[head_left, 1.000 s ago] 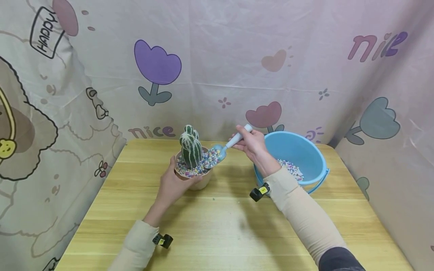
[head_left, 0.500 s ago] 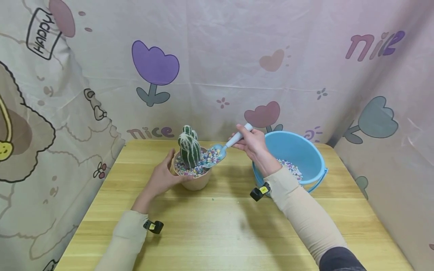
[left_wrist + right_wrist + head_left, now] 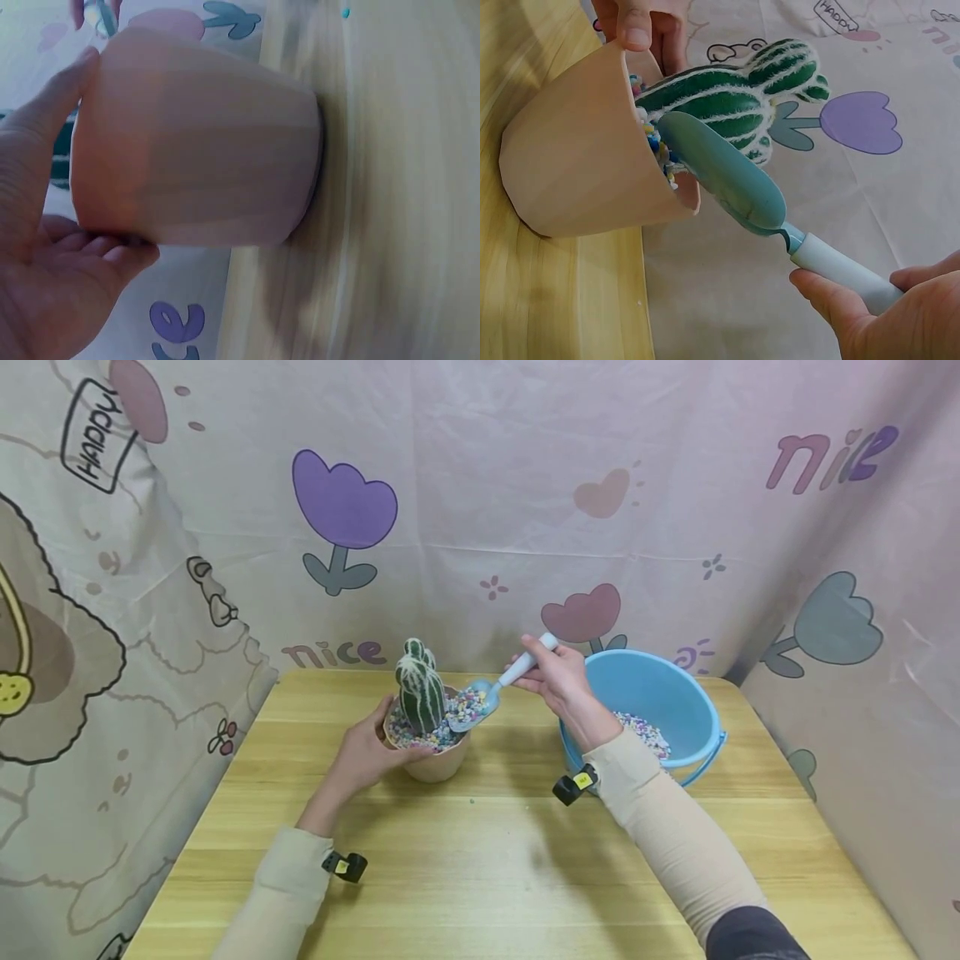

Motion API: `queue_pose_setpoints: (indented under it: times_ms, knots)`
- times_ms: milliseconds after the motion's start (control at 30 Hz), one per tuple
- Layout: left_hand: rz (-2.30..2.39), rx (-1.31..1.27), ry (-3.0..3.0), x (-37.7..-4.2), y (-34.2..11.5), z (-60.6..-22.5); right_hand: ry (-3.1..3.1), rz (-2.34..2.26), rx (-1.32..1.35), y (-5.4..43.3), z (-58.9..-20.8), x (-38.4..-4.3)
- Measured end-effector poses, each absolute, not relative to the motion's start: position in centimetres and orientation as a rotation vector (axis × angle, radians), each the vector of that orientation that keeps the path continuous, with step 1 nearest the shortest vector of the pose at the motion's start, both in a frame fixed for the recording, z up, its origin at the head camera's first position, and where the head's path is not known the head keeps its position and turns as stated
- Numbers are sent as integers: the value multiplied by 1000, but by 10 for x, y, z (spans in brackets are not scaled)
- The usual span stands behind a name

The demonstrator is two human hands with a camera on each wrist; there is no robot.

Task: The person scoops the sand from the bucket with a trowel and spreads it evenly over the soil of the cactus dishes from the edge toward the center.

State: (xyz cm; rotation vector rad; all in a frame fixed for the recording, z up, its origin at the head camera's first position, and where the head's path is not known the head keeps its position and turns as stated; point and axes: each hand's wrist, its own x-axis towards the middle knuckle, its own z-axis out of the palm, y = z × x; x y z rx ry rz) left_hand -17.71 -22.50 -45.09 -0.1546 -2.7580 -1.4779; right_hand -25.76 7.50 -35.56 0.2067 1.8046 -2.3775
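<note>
In the head view, a green cactus (image 3: 422, 697) with white streaks stands in a peach flower pot (image 3: 437, 767) filled with small multicolored pebbles (image 3: 408, 741). My left hand (image 3: 367, 753) holds the pot at its rim, thumb on the near side and fingers on the far left. A light blue hand trowel (image 3: 519, 670) is gripped by its pale handle in my right hand (image 3: 558, 678). Its scoop carries more pebbles and overlaps the pot's right rim. In the right wrist view, the trowel blade (image 3: 724, 176) tilts down to the pebbles beside the cactus, its underside showing.
A blue bucket (image 3: 675, 702) with some pebbles in the bottom stands at the right, its handle (image 3: 705, 767) hanging down. My right forearm passes in front of it. The wooden table (image 3: 480, 877) ends at a printed cloth backdrop (image 3: 465, 485). A tiny green pebble (image 3: 346, 13) lies on the table.
My left hand and forearm have shifted left around the pot rim. Its fingers looked looser half a second ago and now lie against the rim. The trowel and right hand have barely moved.
</note>
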Motion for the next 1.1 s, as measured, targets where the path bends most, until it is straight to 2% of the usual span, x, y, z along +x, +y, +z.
queue_pose_setpoints:
  times_ms: [667,1100]
  knots:
    - [-1365,64,-2616,-164,-190,-458,1836,-2366,196,76,-353,-257]
    - [-1474,-186,-2770,-179,-224,-456,1817,-2360,173,78,-351,-258]
